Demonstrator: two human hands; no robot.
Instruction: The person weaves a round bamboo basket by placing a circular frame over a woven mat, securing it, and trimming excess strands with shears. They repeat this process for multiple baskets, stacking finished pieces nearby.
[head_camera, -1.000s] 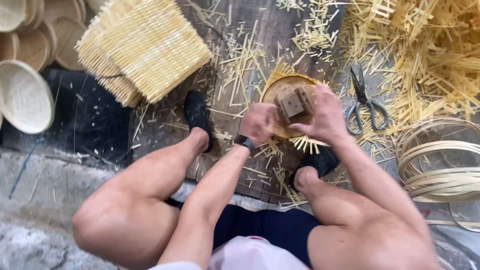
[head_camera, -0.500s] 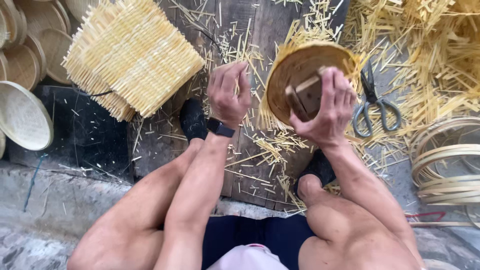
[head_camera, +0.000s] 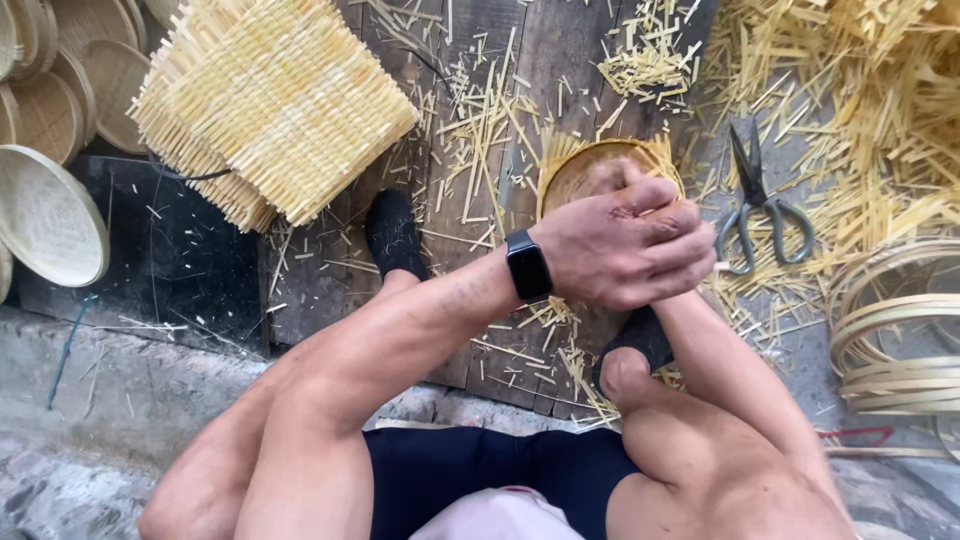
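Note:
My left hand (head_camera: 625, 245), with a black watch (head_camera: 528, 265) on its wrist, is closed into a fist over the near side of a small round bamboo basket (head_camera: 585, 165). Only the basket's far rim and part of its inside show above the knuckles. My right hand is hidden under the left one. Only its forearm (head_camera: 730, 370) shows, running up to the basket from the lower right. I cannot see what either hand grips.
Scissors (head_camera: 760, 215) lie right of the basket. Square woven mats (head_camera: 270, 110) are stacked at upper left, with round trays (head_camera: 45, 215) beside them. Coiled bamboo strips (head_camera: 900, 330) sit at right. Bamboo offcuts (head_camera: 650, 50) litter the wooden boards. My black shoes (head_camera: 393, 235) rest below.
Half a second ago my left hand was raised and open beside the basket, which my right hand held up with a wooden block inside. Now the left fist is down over the basket.

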